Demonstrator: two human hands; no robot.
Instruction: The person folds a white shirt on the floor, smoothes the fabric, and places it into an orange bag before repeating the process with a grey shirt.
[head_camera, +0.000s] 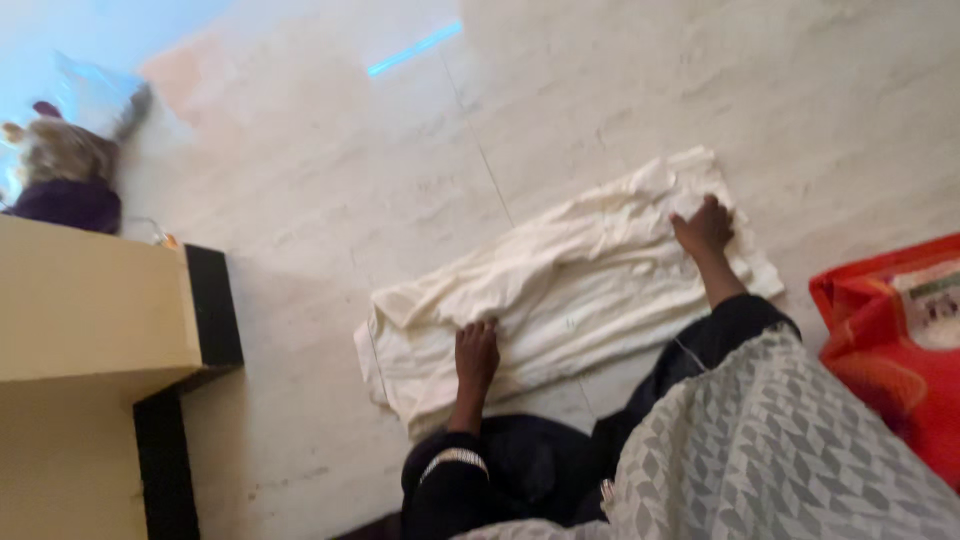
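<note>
Both hands flat on cream cloth.
My left hand (477, 355) and right hand (705, 226) press the cloth (570, 285), fingers spread, grasping nothing; red bag (885, 340) lies right.

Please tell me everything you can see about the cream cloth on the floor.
The cloth is cream, soft-looking fabric, wrinkled and partly folded into a long strip. It lies flat on the pale marble-like floor, slanting across the picture. The left hand presses on its lower end, the right hand on its upper end. A tile joint runs under it.
</note>
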